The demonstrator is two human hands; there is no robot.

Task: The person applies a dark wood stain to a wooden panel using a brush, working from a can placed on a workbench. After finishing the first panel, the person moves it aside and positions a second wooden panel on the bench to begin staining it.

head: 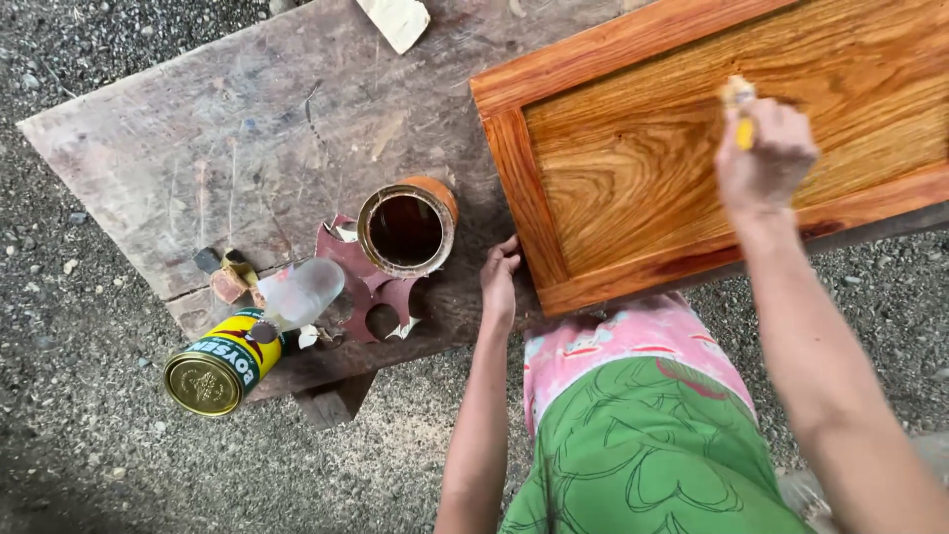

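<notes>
A glossy orange-brown wooden panel door (633, 188) with a raised frame lies on a worn wooden workbench (237, 148). My right hand (766, 158) is shut on a yellow-handled brush (739, 104), held over the panel's recessed centre near its right side. Against the panel's lower left corner rests my left hand (499, 277), fingers curled on the frame edge. An open can of dark varnish (407, 227) stands on the bench just left of that hand.
A closed yellow and green tin (219, 366) lies on its side at the bench's front left edge, beside a clear plastic cup (301, 292) and reddish scraps (371, 287). A pale paper piece (395, 20) lies at the back. Gravel ground surrounds the bench.
</notes>
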